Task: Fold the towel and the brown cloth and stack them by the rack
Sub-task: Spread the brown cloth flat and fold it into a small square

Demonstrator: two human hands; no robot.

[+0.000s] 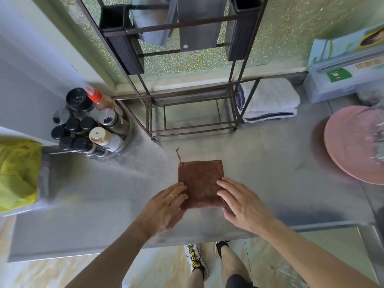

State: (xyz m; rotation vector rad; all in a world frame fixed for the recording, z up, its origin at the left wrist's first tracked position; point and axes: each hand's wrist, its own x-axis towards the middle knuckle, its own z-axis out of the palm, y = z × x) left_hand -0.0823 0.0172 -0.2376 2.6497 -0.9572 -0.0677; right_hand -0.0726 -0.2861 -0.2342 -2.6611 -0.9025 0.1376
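Observation:
The brown cloth (200, 179) lies folded into a small rectangle on the grey counter (259, 163), a loop tag sticking out at its far left corner. My left hand (166, 204) rests flat at the cloth's near left edge, fingers on the fabric. My right hand (241, 202) presses on its near right corner, fingers spread. The white towel (270, 100) with a dark stripe sits folded against the right side of the dark metal rack (191, 113) at the back of the counter.
A round caddy of spice bottles (89, 125) stands at the left by the rack. A yellow plastic bag (16, 171) lies at far left. A pink plate (353, 146) sits at right, a plastic box (342, 80) behind it. The counter's front edge runs just below my hands.

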